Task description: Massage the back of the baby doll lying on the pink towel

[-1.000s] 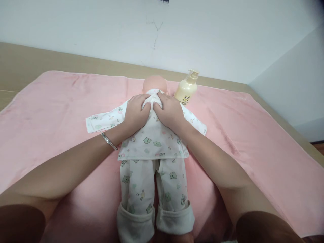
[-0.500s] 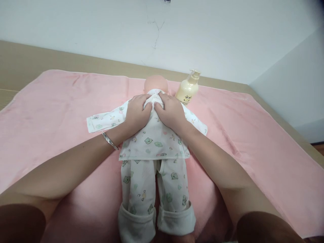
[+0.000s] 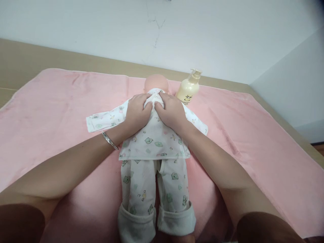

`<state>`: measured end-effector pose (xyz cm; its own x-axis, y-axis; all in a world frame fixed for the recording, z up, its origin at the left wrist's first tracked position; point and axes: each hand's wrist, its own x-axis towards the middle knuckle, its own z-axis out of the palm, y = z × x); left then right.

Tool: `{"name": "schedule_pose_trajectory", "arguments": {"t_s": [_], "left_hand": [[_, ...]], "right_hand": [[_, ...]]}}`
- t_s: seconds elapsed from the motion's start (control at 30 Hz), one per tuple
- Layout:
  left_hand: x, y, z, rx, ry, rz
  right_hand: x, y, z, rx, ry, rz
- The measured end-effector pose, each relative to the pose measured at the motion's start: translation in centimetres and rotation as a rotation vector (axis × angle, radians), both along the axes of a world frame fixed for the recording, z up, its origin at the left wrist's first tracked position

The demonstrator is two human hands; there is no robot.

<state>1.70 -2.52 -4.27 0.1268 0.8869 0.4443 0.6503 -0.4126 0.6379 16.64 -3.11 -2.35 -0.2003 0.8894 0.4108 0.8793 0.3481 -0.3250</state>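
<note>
A doll (image 3: 156, 83) with a bald head lies lengthwise in front of me, its face out of sight. It wears a white printed shirt (image 3: 154, 143) and matching trousers (image 3: 141, 185) with thick turned-up cuffs. My left hand (image 3: 138, 109) rests on the left side of the upper torso, thumb apart from the fingers. Mirroring it, my right hand (image 3: 172, 111) lies on the right side. Both thumbs point toward the collar near the midline, with shirt cloth between them. Fingertips curve over the shoulders and are partly hidden.
A cream pump bottle (image 3: 188, 89) stands beyond my right hand, close to the doll's head. Under the doll spreads a pink blanket (image 3: 63, 101). A wooden ledge (image 3: 76, 59) and a white wall (image 3: 101, 27) bound the far side.
Both hands stay in the same place on the doll's upper torso. The view has shifted very slightly; nothing else visibly differs.
</note>
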Motion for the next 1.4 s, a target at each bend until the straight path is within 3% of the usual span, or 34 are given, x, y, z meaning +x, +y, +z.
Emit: {"name": "schedule_pose_trajectory", "arguments": {"t_s": [1.4], "left_hand": [[0.11, -0.07, 0.21, 0.015, -0.008, -0.018]], "right_hand": [[-0.17, -0.28, 0.36, -0.006, -0.039, -0.030]]}}
